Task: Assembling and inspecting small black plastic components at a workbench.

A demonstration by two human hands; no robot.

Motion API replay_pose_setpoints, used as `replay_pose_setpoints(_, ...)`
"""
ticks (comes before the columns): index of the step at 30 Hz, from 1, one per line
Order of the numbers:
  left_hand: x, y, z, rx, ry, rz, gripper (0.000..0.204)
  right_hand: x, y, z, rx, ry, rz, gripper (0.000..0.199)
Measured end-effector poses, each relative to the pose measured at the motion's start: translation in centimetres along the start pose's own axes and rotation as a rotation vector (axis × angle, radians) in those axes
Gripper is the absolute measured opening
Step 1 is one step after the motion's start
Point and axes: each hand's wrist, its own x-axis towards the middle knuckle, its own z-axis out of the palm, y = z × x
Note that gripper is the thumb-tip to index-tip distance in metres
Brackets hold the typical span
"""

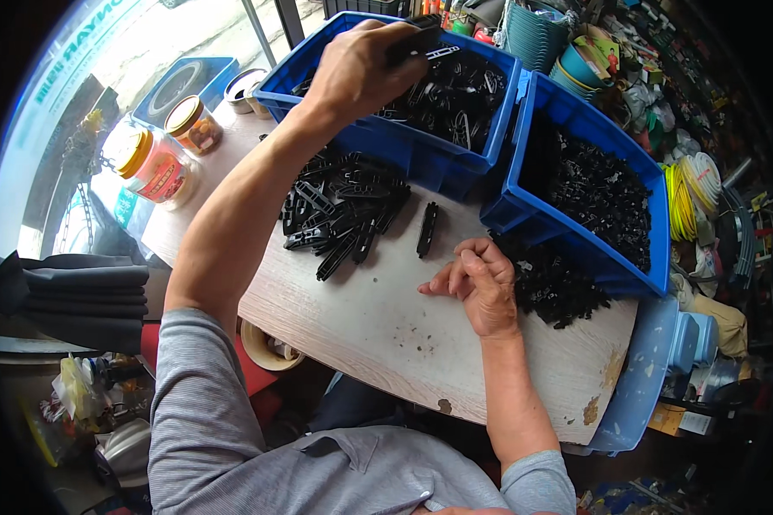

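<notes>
My left hand (pixel 365 69) reaches over the near-left part of a blue bin (pixel 404 142) at the back. Its fingers are closed on a dark, long plastic part (pixel 416 39); whether it is one piece or more is hard to tell. Inside that bin lie many similar black parts (pixel 459 94). My right hand (pixel 481 283) is above the table, fingers curled with the thumb against them; anything pinched there is hidden. Left of it, one long black plastic part (pixel 428 230) lies alone. Further left is a heap of long black parts (pixel 343 210).
A second blue bin (pixel 511 202) of small black pieces stands at the right, with a pile of small pieces (pixel 554 287) spread before it. Two lidded jars (pixel 159 172) stand at the table's left by the window. Under the worn table edge (pixel 442 403) sits a round container (pixel 262 348).
</notes>
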Motion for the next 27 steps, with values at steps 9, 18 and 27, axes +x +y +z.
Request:
replay_pose_setpoints(9,-12.5,3.1,-3.0,0.126,0.193,-0.055,0.035,0.1,0.1,0.1,-0.008,-0.014,-0.001,0.017)
replay_pose_setpoints(18,-15.5,2.6,-1.3,0.374,-0.113,-0.129,0.048,0.0,-0.2,0.7,0.013,0.009,-0.011,0.014)
replay_pose_setpoints(27,-9.2,5.8,-0.9,0.263,0.08,0.058,0.047,-0.1,-0.2,0.3,-0.01,0.015,-0.006,0.014)
